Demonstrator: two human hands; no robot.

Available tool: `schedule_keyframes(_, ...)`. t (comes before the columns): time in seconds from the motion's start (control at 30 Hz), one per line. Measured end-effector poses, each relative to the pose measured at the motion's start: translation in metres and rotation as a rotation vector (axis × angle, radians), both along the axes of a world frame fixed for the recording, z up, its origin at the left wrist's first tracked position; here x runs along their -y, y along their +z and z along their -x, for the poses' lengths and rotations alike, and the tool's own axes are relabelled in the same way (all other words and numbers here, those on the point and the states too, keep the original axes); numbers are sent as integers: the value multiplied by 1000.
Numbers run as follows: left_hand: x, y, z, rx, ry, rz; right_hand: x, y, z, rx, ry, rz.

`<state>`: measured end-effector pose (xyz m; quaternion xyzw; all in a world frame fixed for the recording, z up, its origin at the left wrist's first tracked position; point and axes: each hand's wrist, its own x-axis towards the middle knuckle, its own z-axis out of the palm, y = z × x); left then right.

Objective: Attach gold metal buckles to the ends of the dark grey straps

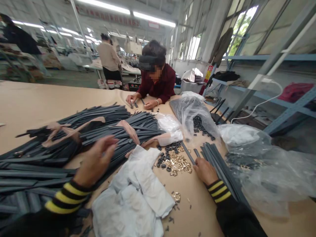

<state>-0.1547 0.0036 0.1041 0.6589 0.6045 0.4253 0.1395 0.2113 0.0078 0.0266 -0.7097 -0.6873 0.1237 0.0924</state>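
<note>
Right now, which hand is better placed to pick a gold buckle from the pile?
Right. The right hand rests on the table right beside the gold buckles. The left hand hovers over the dark straps, with the white cloth between.

**Bright hall, wide-angle warp, motion blur on our left hand**

We see even, bright light from ceiling tube lights (pixel 128 11) and daylight through windows (pixel 243 26) at upper right, which blow out to white. Shadows on the tabletop (pixel 32 102) are soft and faint. Our left hand (pixel 95 163) is smeared by motion blur; our right hand (pixel 204 171) is sharper. The plastic bags (pixel 269 171) show mild sheen. Edges bend and stretch strongly, shelving (pixel 283 59) leans, and the background is soft.
</note>
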Motion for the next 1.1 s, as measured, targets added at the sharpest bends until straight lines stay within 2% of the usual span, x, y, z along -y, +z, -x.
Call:
schedule_keyframes(0.07, 5, -17, -44, 119, -260, 166, -3, 3, -2, -14, 17, 26)
schedule_keyframes(0.17, 9, -42, -120, 408, -473, 406, 3, 20, -4, -102, 72, 21)
schedule_keyframes(0.2, 8, -48, -139, 523, -506, 498, 7, 27, -2, -173, 123, 28)
schedule_keyframes(0.27, 1, -58, -159, 785, -492, 612, 15, 41, 5, -357, 273, 131)
schedule_keyframes(0.33, -8, -67, -161, 1004, -381, 632, 19, 47, 15, -490, 400, 291)
schedule_keyframes(0.4, -14, -75, -155, 1128, -263, 627, 17, 46, 23, -529, 428, 384)
schedule_keyframes(0.53, -16, -85, -145, 1229, -176, 686, 7, 30, 26, -510, 386, 382)
schedule_keyframes(0.67, -14, -84, -145, 1288, -115, 711, 3, 18, 22, -496, 372, 358)
schedule_keyframes(0.77, -14, -81, -146, 1282, -102, 728, 4, 17, 20, -509, 351, 342)
schedule_keyframes(0.97, -13, -85, -145, 1254, -168, 718, 10, 17, 19, -620, 319, 399)
schedule_keyframes(1.1, -13, -86, -144, 1246, -202, 690, 18, 17, 23, -789, 305, 618)
